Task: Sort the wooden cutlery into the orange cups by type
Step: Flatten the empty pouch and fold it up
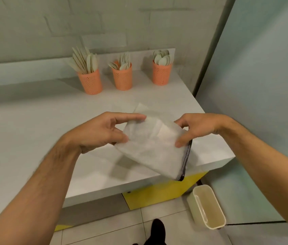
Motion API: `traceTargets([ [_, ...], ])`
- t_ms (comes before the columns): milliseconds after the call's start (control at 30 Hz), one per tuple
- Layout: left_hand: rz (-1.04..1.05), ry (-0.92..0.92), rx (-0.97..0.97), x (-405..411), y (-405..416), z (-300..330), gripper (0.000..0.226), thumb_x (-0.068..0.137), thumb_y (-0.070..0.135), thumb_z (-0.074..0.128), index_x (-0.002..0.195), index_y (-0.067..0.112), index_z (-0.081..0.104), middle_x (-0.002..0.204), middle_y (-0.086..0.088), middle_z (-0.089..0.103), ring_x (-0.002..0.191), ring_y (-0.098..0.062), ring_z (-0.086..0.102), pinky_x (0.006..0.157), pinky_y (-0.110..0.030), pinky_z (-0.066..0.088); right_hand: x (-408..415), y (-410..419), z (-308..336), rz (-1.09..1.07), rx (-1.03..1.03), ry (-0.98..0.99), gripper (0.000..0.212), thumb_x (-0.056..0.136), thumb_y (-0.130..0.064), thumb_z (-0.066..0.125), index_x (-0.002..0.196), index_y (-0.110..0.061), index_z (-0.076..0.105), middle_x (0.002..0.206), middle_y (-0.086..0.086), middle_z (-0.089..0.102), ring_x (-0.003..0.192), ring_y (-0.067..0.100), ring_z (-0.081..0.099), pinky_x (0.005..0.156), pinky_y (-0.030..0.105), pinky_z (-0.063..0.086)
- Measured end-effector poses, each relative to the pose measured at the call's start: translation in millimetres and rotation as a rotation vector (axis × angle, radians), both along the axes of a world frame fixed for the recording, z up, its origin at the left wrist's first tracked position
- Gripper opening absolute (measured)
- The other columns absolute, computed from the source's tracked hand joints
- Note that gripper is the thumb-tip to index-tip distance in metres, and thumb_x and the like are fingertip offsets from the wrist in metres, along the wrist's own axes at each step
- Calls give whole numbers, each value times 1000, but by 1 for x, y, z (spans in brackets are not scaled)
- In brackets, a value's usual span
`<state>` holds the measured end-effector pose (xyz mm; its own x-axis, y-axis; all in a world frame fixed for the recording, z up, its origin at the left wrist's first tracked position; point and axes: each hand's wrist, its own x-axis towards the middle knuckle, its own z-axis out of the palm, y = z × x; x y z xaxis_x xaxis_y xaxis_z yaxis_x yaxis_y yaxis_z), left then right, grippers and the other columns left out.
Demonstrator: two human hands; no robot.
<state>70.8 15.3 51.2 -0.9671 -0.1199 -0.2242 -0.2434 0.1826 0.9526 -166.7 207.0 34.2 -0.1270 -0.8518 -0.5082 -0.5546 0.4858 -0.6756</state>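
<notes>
Wooden cutlery (86,61) stands sorted in three orange cups (122,77) at the back of the white bench (33,131), well beyond the hands: knives left, forks centre, spoons right, handles down. Nearer the camera, both hands hold a translucent white pouch (153,149) above the bench's front corner, its long axis slanting from upper left to lower right, a dark zip along its right edge. The left hand (100,132) pinches the upper-left corner; the right hand (197,127) pinches the zip edge. Whether any cutlery remains inside cannot be told. A cream bin (207,207) stands on the tiled floor below.
</notes>
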Motion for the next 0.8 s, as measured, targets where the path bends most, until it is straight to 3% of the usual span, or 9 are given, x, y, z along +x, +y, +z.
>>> traceTargets([
  [67,-51,2,25,3,8,-7,75,81,-20,59,132,36,61,137,10,60,101,-39,62,85,-54,49,2,16,-3,-97,-70,-110,24,84,-15,78,108,-13,75,110,-1,76,105,16,71,98,32,54],
  [133,-100,-4,46,2,19,-14,83,79,-25,57,137,35,56,142,13,55,121,-37,58,99,-65,42,5,33,-8,-184,-145,-199,23,83,-8,76,106,-10,75,110,4,76,105,20,71,94,31,55],
  [233,-81,37,70,-2,36,-21,94,77,-25,60,145,38,43,151,23,39,126,-25,55,103,-64,38,8,61,-26,-529,-356,-492,33,76,-3,80,105,-14,70,110,12,73,101,25,70,83,34,60],
  [300,-80,58,76,-6,45,-26,100,74,-19,65,146,44,38,154,19,35,124,-25,56,102,-62,41,11,82,-44,-734,-472,-714,55,66,-11,90,116,-15,67,113,14,71,97,25,71,77,35,61],
  [367,-91,69,78,-12,56,-32,102,71,-12,66,146,50,34,158,16,29,122,-22,58,100,-59,45,22,104,-58,-769,-475,-866,76,51,-19,98,119,-9,68,115,15,72,97,26,73,76,34,61],
  [400,-95,73,76,-16,61,-34,103,71,-12,67,145,52,34,159,18,26,123,-20,57,99,-59,46,27,114,-64,-764,-458,-903,72,48,-19,99,114,-6,72,113,16,73,96,25,74,76,32,61],
  [533,-125,46,33,-40,86,-43,105,75,-16,64,143,57,33,159,23,21,131,-19,49,93,-51,53,24,156,-74,-895,-424,-804,39,66,-12,83,102,0,74,103,16,75,86,23,75,77,33,62],
  [667,-136,-2,17,-73,128,-53,102,79,-15,63,144,57,30,153,27,25,126,-18,52,73,-35,59,7,206,-73,-1020,-449,-569,21,77,-3,73,97,1,68,87,12,76,73,19,72,72,33,62],
  [800,7,117,-225,-118,174,-70,71,91,6,65,144,46,40,150,17,29,120,-12,54,89,-31,56,-11,267,-72,-1119,-439,-304,17,85,8,68,97,-3,73,78,0,77,70,10,72,61,20,58],
])
